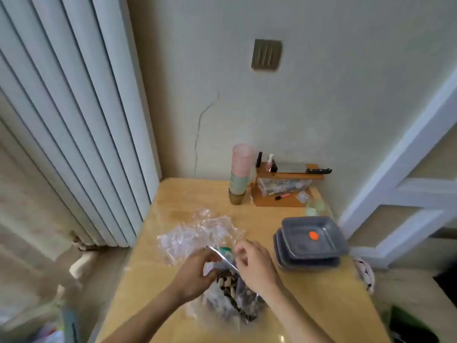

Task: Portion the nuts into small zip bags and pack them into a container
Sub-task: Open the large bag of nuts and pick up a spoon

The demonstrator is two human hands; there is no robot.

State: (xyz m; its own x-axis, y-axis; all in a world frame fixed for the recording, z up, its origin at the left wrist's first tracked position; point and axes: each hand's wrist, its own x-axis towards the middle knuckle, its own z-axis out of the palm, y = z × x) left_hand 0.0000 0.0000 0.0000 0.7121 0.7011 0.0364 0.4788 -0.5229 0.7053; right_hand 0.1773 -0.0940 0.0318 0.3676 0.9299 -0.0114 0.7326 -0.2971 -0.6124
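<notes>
A large clear bag of nuts (232,298) stands on the wooden table (158,288) between my arms. My left hand (195,276) grips the bag's top edge on the left. On the right side of that opening, my right hand (254,263) pinches the top edge. A loose heap of small clear zip bags (195,233) lies just beyond my hands. To the right sit stacked grey containers (311,241), the top one with an orange spot on it. The picture is blurred, so the exact finger contact is unclear.
A stack of pink and green cups (239,174) stands at the table's back. Beside it is a wooden rack (284,189) with a knife, a clear box and pens. The wall is behind, a white radiator (74,120) at left, the table's right edge near a door frame.
</notes>
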